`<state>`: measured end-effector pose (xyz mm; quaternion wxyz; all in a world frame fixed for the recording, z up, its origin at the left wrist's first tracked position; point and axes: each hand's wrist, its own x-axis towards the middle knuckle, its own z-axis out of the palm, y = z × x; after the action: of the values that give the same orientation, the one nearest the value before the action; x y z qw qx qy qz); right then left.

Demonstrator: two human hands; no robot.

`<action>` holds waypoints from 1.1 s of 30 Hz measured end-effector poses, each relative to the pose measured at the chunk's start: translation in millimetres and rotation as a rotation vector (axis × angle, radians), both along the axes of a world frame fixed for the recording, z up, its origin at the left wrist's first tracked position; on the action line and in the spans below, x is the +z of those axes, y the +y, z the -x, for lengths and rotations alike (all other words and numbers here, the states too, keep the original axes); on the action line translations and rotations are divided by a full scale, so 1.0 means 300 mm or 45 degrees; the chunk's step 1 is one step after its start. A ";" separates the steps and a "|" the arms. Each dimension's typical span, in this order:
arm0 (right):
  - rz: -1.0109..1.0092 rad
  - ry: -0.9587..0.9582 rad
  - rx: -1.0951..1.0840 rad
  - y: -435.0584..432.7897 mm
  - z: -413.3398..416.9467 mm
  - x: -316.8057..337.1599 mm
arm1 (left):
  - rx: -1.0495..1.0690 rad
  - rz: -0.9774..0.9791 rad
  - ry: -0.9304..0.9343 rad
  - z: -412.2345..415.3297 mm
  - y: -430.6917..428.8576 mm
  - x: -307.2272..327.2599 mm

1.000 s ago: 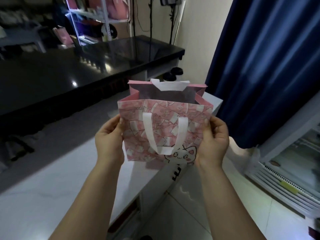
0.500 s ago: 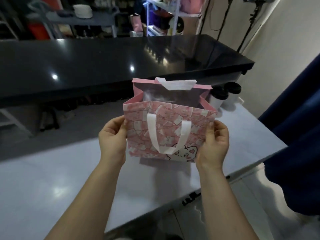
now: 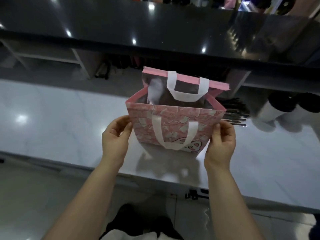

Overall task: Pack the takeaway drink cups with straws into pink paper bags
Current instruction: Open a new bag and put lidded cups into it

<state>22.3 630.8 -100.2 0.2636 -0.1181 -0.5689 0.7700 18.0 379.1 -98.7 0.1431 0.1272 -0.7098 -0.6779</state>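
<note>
Hands pinch the open pink patterned paper bag (image 3: 173,122), left hand (image 3: 114,141) at its left edge, right hand (image 3: 221,144) at its right, black-lidded white cups (image 3: 270,110) further right.

This looks like a small drinks shop or takeaway stand. A glossy white tabletop (image 3: 52,118) serves as the packing surface, and a long black counter (image 3: 155,28) runs behind it at a higher level. White takeaway cups (image 3: 267,112) with black lids stand on the tabletop, with a heap of black straws (image 3: 233,110) just beside them. A pink paper bag (image 3: 173,122) with a cartoon print is retail packaging. Beyond the counter, blurred shelving (image 3: 247,6) appears to hold colourful stock. The floor (image 3: 26,196) is pale tile.
</note>
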 end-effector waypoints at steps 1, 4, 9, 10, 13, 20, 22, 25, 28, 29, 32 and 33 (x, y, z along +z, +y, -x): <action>-0.026 0.020 0.008 0.005 -0.001 -0.002 | -0.006 0.039 -0.016 -0.010 -0.003 0.001; -0.111 0.078 0.038 0.018 -0.007 0.006 | -0.056 0.109 -0.025 -0.030 -0.010 0.007; -0.247 -0.034 -0.044 0.035 -0.045 0.009 | -0.106 0.220 -0.055 -0.075 -0.014 0.014; -0.255 -0.061 -0.084 0.035 -0.065 0.004 | -0.122 0.249 -0.055 -0.090 -0.015 0.012; -0.296 -0.139 -0.217 0.017 -0.148 -0.019 | -0.209 0.372 -0.042 -0.145 -0.019 -0.008; -0.538 -0.349 -0.072 -0.066 -0.399 -0.065 | -0.574 0.944 0.103 -0.311 -0.006 -0.075; -0.736 -0.409 0.085 -0.089 -0.483 -0.073 | -0.651 1.121 0.118 -0.363 0.013 -0.097; -1.116 -0.409 0.196 -0.096 -0.598 -0.080 | -0.769 1.227 0.118 -0.439 0.057 -0.124; -1.306 -0.481 0.191 -0.066 -0.701 -0.071 | -0.870 1.254 0.138 -0.491 0.124 -0.121; -1.337 -0.532 0.180 -0.048 -0.735 -0.062 | -0.906 1.268 0.149 -0.503 0.151 -0.112; -1.464 -0.652 0.131 0.018 -0.820 -0.036 | -0.963 1.275 0.235 -0.529 0.241 -0.076; -1.509 -0.681 0.108 0.042 -0.839 -0.028 | -0.968 1.273 0.274 -0.535 0.273 -0.064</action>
<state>274.0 643.3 -108.6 0.1028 -0.1178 -0.9473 0.2795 178.3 461.1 -117.9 0.0050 -0.2847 -0.9176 -0.2774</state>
